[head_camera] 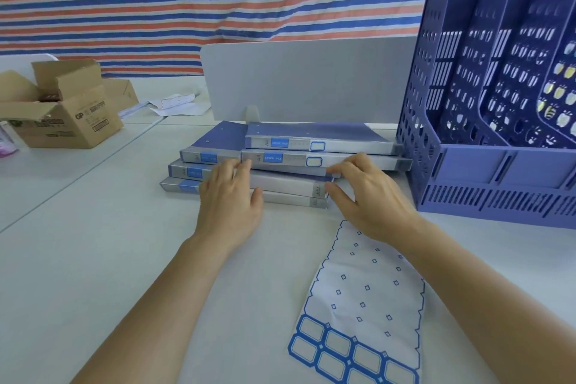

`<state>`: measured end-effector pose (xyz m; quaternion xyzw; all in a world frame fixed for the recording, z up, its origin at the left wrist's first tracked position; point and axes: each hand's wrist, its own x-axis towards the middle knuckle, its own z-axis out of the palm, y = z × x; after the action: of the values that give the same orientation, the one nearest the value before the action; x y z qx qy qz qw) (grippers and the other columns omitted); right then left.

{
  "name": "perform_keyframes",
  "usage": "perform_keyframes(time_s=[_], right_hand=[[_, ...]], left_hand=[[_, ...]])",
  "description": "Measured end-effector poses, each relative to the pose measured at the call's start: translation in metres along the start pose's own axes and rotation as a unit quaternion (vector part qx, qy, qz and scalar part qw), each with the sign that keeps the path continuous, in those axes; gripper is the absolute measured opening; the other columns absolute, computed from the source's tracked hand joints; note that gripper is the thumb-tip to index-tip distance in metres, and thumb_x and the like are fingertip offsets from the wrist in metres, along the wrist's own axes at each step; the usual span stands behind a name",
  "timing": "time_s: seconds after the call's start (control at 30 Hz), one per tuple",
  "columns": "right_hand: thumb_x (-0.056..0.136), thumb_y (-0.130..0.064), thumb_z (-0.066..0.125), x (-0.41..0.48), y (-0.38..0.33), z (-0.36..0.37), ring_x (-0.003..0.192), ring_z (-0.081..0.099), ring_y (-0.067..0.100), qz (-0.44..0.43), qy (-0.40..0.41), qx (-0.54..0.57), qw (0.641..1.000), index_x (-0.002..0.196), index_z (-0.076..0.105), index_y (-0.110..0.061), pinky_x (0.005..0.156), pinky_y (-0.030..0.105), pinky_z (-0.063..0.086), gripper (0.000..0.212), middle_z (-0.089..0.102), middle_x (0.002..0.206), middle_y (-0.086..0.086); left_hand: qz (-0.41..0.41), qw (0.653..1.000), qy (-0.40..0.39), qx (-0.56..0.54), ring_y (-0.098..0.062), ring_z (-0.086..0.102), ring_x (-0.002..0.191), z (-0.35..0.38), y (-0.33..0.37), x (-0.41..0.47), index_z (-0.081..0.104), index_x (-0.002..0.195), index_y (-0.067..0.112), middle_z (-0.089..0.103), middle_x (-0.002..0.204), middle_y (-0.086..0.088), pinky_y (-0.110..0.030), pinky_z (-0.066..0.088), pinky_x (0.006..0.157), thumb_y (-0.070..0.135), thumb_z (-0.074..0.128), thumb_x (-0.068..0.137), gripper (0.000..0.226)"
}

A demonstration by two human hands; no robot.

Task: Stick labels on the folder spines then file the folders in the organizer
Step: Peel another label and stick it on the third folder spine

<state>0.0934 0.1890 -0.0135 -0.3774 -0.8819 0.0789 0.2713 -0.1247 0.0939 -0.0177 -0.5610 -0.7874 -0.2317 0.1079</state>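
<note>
Right fingers (336,169): index tip sits on top of the third folder (286,184) at its end, thumb just under it on the spine. That is a pinch. Left fingers (240,166): curled over the same folder's upper edge, thumb lower on the spine. It reads as a grip, though the fingertips hide part of the contact.

Between the two sets of fingertips the spine is bare, no label seen. Just above them lie two upper folders (343,146), each with a blue-framed label (314,161). Under the thumbs is a fourth folder (290,199).

Behind the right hand (371,199), toward the person, lies the label sheet (367,284), with unpeeled labels at its near end. Just right of that hand stands the organizer (486,165), no folder visible in its slots.

Judgement: labelling is about half done and filing has not begun. Next, one hand must let go to peel a label, then set it in line with those above.
</note>
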Motion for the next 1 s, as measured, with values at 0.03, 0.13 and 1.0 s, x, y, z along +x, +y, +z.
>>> perform_keyframes(time_s=[0.03, 0.13, 1.0], right_hand=[[0.1, -0.04, 0.049, 0.0, 0.001, 0.002, 0.106, 0.059, 0.021, 0.016, -0.005, -0.003, 1.0, 0.13, 0.059, -0.019, 0.079, 0.03, 0.044, 0.038, 0.055, 0.124, -0.002], [0.101, -0.042, 0.043, 0.001, 0.004, 0.009, 0.119, 0.053, 0.024, 0.044, -0.039, -0.007, 0.998, 0.127, 0.061, -0.015, 0.096, 0.036, 0.046, 0.042, 0.058, 0.128, 0.002], [0.088, 0.005, 0.05, 0.032, 0.012, 0.018, 0.087, 0.064, 0.035, -0.023, -0.102, -0.265, 0.959, 0.122, 0.05, -0.011, 0.063, 0.037, 0.044, 0.038, 0.065, 0.097, 0.01]], left_hand=[[-0.007, 1.0, -0.007, 0.0, -0.031, 0.036, 0.134, 0.001, -0.001, 0.0, 0.039, 0.146, 0.012, 0.044, 0.14, -0.012, -0.05, 0.032, 0.106, 0.029, 0.051, 0.097, 0.053], [-0.028, 0.999, -0.019, -0.003, -0.029, 0.038, 0.131, 0.003, -0.005, 0.001, 0.045, 0.139, 0.014, 0.045, 0.138, -0.01, -0.046, 0.03, 0.106, 0.034, 0.051, 0.097, 0.047], [-0.034, 0.998, -0.05, -0.012, -0.028, 0.025, 0.142, 0.014, -0.006, 0.003, 0.04, 0.14, 0.018, 0.035, 0.149, -0.009, -0.046, 0.022, 0.114, 0.04, 0.04, 0.1, 0.046]])
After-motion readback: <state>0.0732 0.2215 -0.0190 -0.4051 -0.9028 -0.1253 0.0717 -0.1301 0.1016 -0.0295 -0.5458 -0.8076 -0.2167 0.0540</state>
